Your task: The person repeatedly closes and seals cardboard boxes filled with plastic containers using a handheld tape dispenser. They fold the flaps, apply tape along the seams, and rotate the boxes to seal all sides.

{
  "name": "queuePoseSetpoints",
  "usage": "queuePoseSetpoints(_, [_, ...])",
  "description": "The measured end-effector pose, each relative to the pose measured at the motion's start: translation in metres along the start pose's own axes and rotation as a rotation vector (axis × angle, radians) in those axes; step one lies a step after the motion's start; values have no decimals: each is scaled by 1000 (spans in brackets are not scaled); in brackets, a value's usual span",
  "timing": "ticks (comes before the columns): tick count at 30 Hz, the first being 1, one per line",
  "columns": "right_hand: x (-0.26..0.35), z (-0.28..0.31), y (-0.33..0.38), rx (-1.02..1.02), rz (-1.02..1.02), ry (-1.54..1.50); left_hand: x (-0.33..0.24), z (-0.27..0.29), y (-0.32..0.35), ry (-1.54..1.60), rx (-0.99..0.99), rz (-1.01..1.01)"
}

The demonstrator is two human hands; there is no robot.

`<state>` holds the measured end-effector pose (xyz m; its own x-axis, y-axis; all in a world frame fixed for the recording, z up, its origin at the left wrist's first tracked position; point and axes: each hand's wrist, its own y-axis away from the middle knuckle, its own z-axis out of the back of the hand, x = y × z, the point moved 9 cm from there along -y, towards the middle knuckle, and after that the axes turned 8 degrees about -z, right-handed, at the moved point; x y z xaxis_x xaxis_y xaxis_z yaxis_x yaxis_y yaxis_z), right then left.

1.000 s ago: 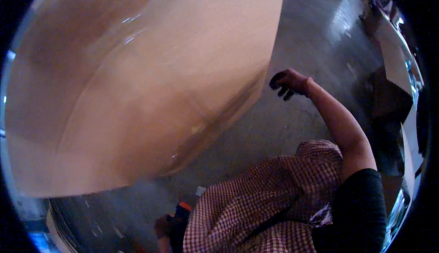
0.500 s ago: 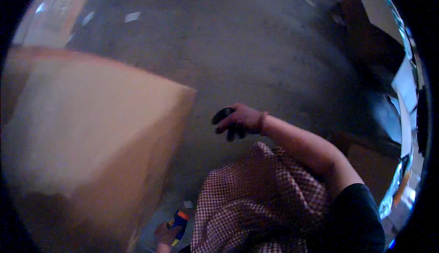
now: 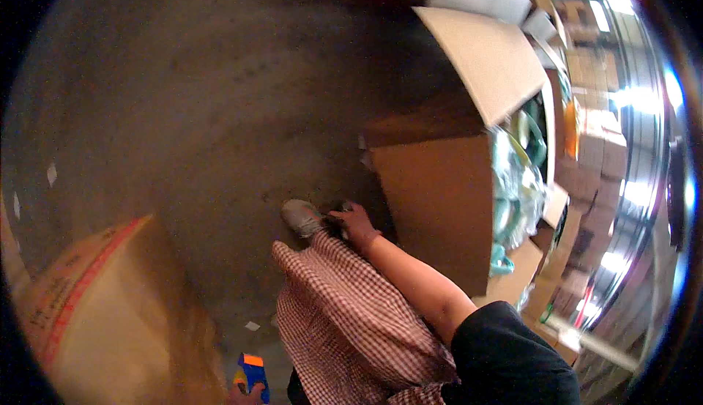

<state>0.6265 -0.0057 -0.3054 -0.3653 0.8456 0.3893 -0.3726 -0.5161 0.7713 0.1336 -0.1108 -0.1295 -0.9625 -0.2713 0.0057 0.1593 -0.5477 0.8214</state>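
Right hand [image 3: 356,223] closing on small dark thing, mid-frame; left hand [image 3: 245,392] gripping tape gun [image 3: 251,373], bottom edge. Gun looking stiff, light; handle best.

A big open cardboard box [image 3: 439,200] stands on the concrete floor [image 3: 183,112], stuffed with clear plastic bags [image 3: 516,185]. A taped carton [image 3: 102,317] sits at lower left. Stacked boxes [image 3: 593,156] line the far right side.

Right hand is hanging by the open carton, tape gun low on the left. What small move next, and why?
Probably lift the right hand toward the open carton: its flap stands up, bagged goods show inside, and that hand hangs beside its wall. The tape gun sits low at the left hand, barely in view.
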Motion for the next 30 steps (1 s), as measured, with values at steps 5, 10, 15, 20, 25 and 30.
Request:
queuePoseSetpoints(5, [-102, 120, 112, -381, -411, -237, -54, 74, 20, 93, -100, -236])
queuePoseSetpoints(10, [-170, 76, 140, -94, -535, -431, -104, 148, 28, 252, -49, -118])
queuePoseSetpoints(15, [-194, 39, 163, 36, -523, -39, -171, 199, 17, 408, -180, -332])
queuePoseSetpoints(20, [-354, 29, 334, -342, -1239, -488, -257, 194, 33, 507, -147, -214])
queuePoseSetpoints(25, [-395, 55, 335, -819, -1210, -1318, -291, 181, -3, 532, -43, -242])
queuePoseSetpoints(30, [-381, 34, 290, -930, -733, -2241, -321, 156, -23, 599, -41, -224])
